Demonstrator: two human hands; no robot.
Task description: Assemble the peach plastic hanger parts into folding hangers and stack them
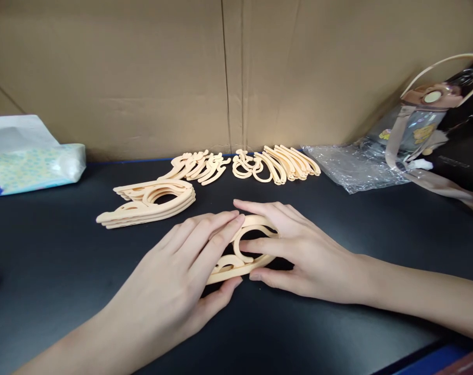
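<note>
Low over the black table, a cream plastic folding hanger [231, 272] with a round opening lies between my two hands. My left hand [181, 260] is closed over its left end, fingers on top and thumb at the near edge. My right hand [310, 245] grips the right end, with one finger across the round opening and the thumb at the near edge. Both hands hide parts of the hanger. Just beyond my left hand is a stack of several similar folded hangers [142, 214].
Loose curved hanger arms [197, 165], ring-shaped hook pieces [243, 166] and long curved strips [291, 162] lie along the back by the cardboard wall [142, 78]. A tissue pack [37, 166] sits left; a clear plastic bag [349, 164] and strapped bottle [416, 125] are right.
</note>
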